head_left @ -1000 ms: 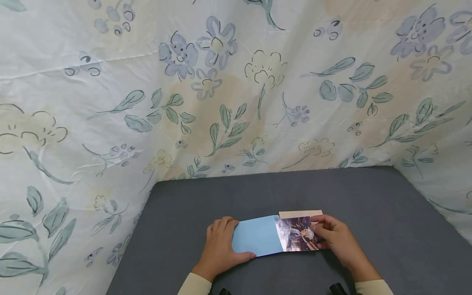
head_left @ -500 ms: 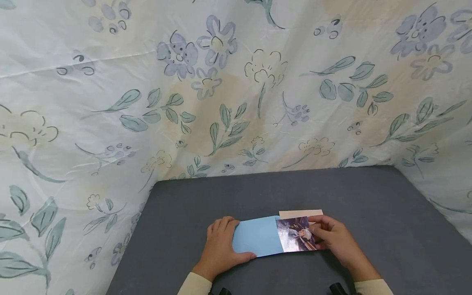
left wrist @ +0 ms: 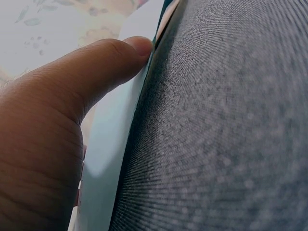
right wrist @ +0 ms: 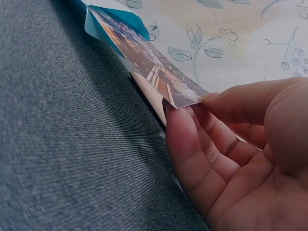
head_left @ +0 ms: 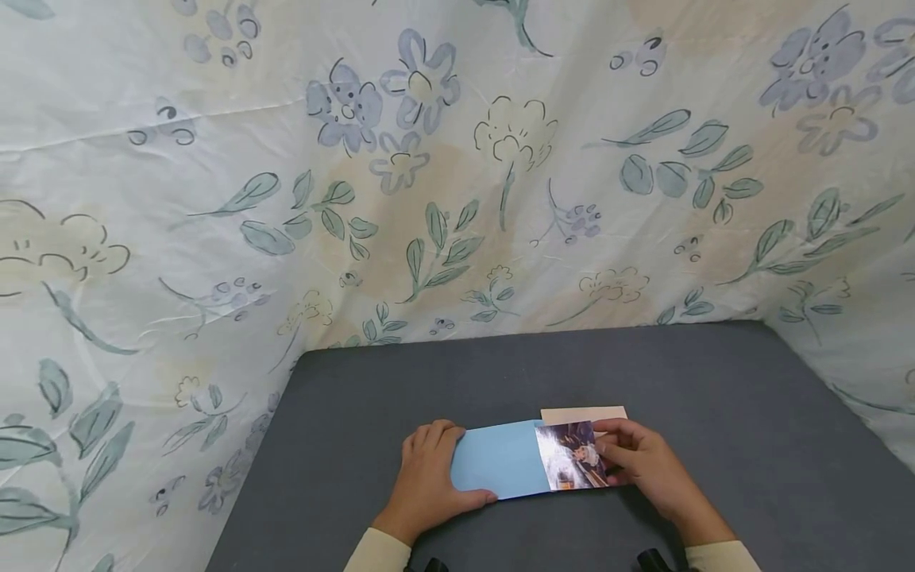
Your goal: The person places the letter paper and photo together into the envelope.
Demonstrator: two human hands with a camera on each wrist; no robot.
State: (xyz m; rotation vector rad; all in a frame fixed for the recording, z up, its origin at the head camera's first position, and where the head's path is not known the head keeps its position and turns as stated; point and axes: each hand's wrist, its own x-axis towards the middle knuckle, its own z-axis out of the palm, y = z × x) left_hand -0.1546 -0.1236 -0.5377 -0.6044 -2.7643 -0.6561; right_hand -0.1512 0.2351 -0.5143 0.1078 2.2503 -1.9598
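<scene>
- Floral cloth (head_left: 443, 183) hangs behind the dark grey table (head_left: 429, 381) that we work on.
- Our photo card (head_left: 565, 459) lies partly inside the blue envelope (head_left: 496, 461), its right-hand part sticking out of the mouth, printed side up.
- Less of the card shows now than a second ago: its free end has come leftward along with our right hand (head_left: 639, 454), while the envelope has barely moved. We take this to mean the card sits deeper inside, though a good part is outside.
- That free end rests between the fingers (right wrist: 183, 134) and thumb of our right hand, which pinch it at the edge; in the right wrist view one corner sits right at the pads, and the rest runs away from them into the envelope.
- Our left hand (head_left: 429, 473) grips the envelope's far left end, its thumb (left wrist: 115, 60) on the near edge and the other fingers round the far corner, well apart from the card.
- Just behind the card, and partly hidden by it, we have a pale pinkish card (head_left: 582, 414) on the table.
- Cream sleeves (head_left: 379, 550) cover our wrists at the lower edge of the head view.
</scene>
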